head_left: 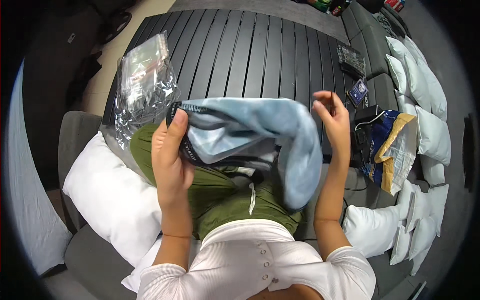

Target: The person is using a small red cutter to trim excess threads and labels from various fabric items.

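Observation:
A light-blue, mottled piece of soft cloth [260,117] hangs in front of my lap, with a dark stitched edge at its left end. My left hand [172,145] grips that edge, thumb on top and fingers behind. From there the cloth stretches to the right and droops in a fold beside my right forearm. Raised just past the fold is my right hand [332,117], apart from the cloth. Its fingers are loosely curled, thumb and forefinger tips separated, and nothing shows in them.
Ahead stands a dark slatted table [240,55], bearing clear plastic packaging [145,75] at left. Dark packets [351,61] and a small blue packet [358,92] lie near its right edge. A blue-and-tan bag [392,150] sits at right. White cushions [112,192] flank me.

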Motion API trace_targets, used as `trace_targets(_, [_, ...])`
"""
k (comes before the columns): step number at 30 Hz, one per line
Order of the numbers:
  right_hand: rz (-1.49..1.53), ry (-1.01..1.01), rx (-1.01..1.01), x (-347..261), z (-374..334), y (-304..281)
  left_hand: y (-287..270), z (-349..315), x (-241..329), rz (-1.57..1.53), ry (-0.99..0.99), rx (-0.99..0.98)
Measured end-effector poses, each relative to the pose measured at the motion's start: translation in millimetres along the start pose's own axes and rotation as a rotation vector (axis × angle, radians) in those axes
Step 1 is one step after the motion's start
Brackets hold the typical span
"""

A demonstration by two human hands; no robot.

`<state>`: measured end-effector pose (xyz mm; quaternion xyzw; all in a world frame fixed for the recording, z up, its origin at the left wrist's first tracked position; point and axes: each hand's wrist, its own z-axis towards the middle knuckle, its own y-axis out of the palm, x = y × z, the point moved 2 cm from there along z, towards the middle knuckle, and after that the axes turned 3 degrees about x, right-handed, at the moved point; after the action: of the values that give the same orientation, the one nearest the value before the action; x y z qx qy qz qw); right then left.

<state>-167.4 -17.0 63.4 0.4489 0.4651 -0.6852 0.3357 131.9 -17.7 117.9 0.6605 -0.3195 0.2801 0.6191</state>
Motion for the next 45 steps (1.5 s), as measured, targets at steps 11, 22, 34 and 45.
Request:
trace_targets(11, [-0.484,-0.029,0.246,147,-12,38,-24,-1,-6,0.024,-0.134,0.183])
trace_targets(22, [-0.75,-0.056,0.337,158,-11,39,-30,-1,1,-0.158,-0.124,0.077])
trace_targets(34, [-0.844,-0.08,0.362,151,-10,33,-37,-1,2,-0.179,-0.077,0.108])
trace_targets(45, [-0.705,0.35,-0.254,112,-84,79,-28,-2,3,-0.187,-0.06,0.062])
